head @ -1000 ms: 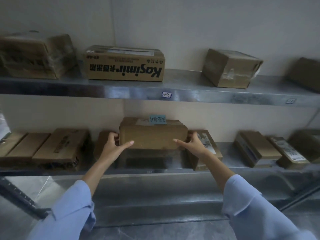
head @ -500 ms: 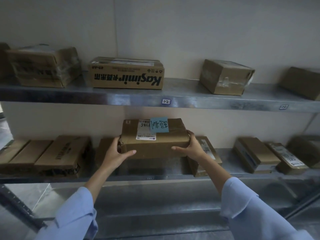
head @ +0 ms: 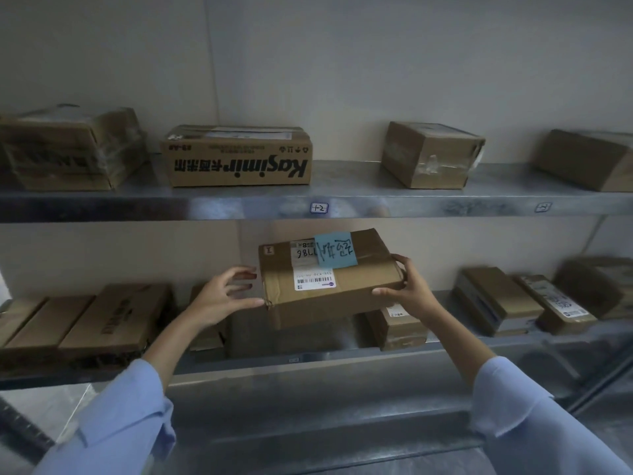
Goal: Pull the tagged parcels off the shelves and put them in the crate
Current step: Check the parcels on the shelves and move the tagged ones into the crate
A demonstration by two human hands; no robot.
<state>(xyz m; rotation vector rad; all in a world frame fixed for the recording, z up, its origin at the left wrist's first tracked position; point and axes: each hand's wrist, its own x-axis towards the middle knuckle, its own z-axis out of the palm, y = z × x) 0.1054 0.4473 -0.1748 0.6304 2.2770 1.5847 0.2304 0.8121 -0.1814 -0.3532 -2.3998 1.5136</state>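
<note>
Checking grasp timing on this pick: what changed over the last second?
The tagged parcel has come up and out from the lower shelf, tilting so its top with the blue note shows. The right hand keeps its grip on the right end; the left hand has opened, only the thumb touching the front corner. The other boxes, including the Kasimir box, stayed put.
</note>
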